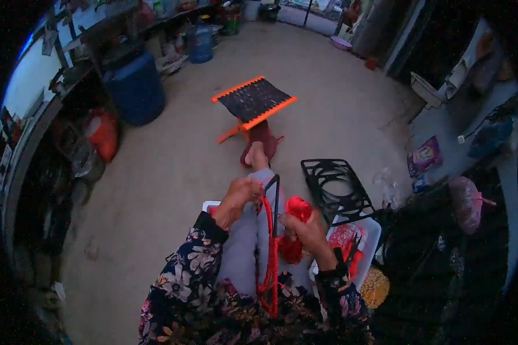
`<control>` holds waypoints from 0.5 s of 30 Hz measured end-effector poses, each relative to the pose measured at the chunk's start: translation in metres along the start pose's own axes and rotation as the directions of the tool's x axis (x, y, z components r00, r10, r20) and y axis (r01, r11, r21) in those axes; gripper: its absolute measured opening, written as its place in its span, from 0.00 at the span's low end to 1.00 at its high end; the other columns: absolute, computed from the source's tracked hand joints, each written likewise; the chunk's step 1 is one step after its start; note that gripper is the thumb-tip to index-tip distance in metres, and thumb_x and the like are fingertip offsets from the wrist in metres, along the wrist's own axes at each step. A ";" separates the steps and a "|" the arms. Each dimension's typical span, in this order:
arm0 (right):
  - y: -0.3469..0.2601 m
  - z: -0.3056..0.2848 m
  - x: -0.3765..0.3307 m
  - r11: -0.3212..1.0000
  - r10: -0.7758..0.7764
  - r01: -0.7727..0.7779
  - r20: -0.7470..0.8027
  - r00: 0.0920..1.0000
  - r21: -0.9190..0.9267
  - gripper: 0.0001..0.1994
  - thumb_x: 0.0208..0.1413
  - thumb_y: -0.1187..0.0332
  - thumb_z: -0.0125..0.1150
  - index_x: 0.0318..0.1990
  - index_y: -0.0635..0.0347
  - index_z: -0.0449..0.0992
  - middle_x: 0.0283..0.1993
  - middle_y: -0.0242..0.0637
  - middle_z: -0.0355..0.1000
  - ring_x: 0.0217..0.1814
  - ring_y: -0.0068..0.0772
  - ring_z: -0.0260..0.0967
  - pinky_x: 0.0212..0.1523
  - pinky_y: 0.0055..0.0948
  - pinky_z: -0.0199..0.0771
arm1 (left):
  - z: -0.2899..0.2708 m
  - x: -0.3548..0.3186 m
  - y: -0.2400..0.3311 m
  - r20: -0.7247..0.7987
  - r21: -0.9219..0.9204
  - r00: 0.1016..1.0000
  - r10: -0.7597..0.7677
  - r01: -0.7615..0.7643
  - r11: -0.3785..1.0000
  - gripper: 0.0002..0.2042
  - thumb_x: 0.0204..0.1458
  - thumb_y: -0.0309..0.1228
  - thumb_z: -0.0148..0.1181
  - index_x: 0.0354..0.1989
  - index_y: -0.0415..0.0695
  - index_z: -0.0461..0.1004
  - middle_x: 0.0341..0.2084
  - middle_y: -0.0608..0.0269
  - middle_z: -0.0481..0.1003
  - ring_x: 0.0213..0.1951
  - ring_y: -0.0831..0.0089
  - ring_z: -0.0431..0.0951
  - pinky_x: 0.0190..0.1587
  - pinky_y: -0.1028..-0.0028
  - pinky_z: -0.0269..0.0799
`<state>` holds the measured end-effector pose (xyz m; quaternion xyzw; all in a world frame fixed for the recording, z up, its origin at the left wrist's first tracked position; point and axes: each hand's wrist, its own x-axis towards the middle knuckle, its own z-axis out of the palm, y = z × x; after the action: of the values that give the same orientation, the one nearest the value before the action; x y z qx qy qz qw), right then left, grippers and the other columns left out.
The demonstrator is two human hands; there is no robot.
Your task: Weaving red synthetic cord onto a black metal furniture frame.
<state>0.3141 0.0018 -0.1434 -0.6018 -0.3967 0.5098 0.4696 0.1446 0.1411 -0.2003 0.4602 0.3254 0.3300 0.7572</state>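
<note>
Over my lap a narrow black frame [274,207] stands edge-on to me, with red cord [267,282] wound along its lower and near sides. The fingers of my left hand [240,197] are closed on the frame's far upper part, where red strands also show. My right hand [312,234], just right of the frame, is closed around a bundle of bright red cord [298,208]. More red cord hangs beneath that hand, near my grey trouser leg. My right fingertips come close to the frame; whether they touch it I cannot tell.
To the right, a black openwork panel [342,187] leans over a white tub [374,236] containing red material and a dark-handled tool. Beside it sits a round tan item [376,287]. Ahead stands an orange folding stool [256,102] with a black seat. A blue barrel [133,89] is at left.
</note>
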 end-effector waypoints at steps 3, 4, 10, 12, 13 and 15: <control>0.000 -0.002 -0.015 0.999 -0.029 0.029 0.004 1.000 0.028 0.08 0.48 0.69 0.61 0.23 0.56 0.68 0.15 0.25 0.62 0.14 0.18 0.58 0.17 0.22 0.57 | 0.025 0.000 0.014 -0.027 -0.162 0.999 0.036 -0.040 0.986 0.02 0.49 0.24 0.55 0.31 0.39 0.73 0.23 0.64 0.73 0.23 0.77 0.72 0.26 0.78 0.68; -0.004 -0.001 -0.019 0.999 -0.022 0.022 0.001 1.000 0.041 0.08 0.48 0.66 0.62 0.24 0.56 0.69 0.16 0.25 0.63 0.15 0.18 0.59 0.18 0.22 0.58 | 0.031 0.001 0.023 -0.012 -0.181 1.000 -0.007 0.005 0.984 0.03 0.49 0.24 0.56 0.31 0.39 0.73 0.23 0.65 0.72 0.23 0.77 0.72 0.27 0.78 0.68; -0.007 0.000 -0.043 0.981 -0.019 0.003 0.084 0.996 0.191 0.08 0.48 0.66 0.63 0.26 0.55 0.70 0.17 0.25 0.64 0.16 0.18 0.59 0.17 0.22 0.57 | 0.040 -0.004 0.039 0.085 -0.136 0.994 0.074 -0.062 0.989 0.04 0.48 0.24 0.58 0.32 0.40 0.72 0.24 0.68 0.72 0.26 0.79 0.71 0.30 0.78 0.67; -0.005 0.001 -0.043 0.978 -0.016 -0.002 0.084 0.996 0.210 0.08 0.48 0.67 0.63 0.25 0.55 0.69 0.17 0.25 0.64 0.15 0.18 0.59 0.17 0.22 0.56 | 0.050 -0.021 0.054 0.139 -0.094 0.984 0.110 -0.098 0.991 0.04 0.47 0.24 0.58 0.32 0.40 0.72 0.25 0.68 0.72 0.27 0.80 0.71 0.32 0.79 0.67; -0.009 0.005 -0.043 0.983 -0.001 -0.012 0.071 0.997 0.185 0.09 0.48 0.67 0.63 0.24 0.55 0.68 0.17 0.25 0.63 0.15 0.18 0.59 0.16 0.22 0.56 | 0.054 -0.039 0.068 0.168 -0.069 0.976 0.140 -0.130 0.989 0.04 0.47 0.24 0.58 0.32 0.40 0.72 0.25 0.68 0.72 0.28 0.80 0.71 0.33 0.80 0.67; -0.016 0.007 -0.056 0.985 0.029 -0.034 0.028 0.999 0.171 0.09 0.47 0.68 0.63 0.24 0.55 0.67 0.16 0.25 0.62 0.15 0.18 0.59 0.16 0.22 0.56 | 0.059 -0.058 0.068 0.210 -0.031 0.962 0.174 -0.171 0.985 0.04 0.47 0.23 0.58 0.32 0.41 0.72 0.26 0.68 0.73 0.30 0.80 0.71 0.35 0.80 0.67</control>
<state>0.2983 -0.0464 -0.1150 -0.5589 -0.3476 0.5570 0.5065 0.1448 0.0910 -0.1059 0.5146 0.1994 0.3457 0.7589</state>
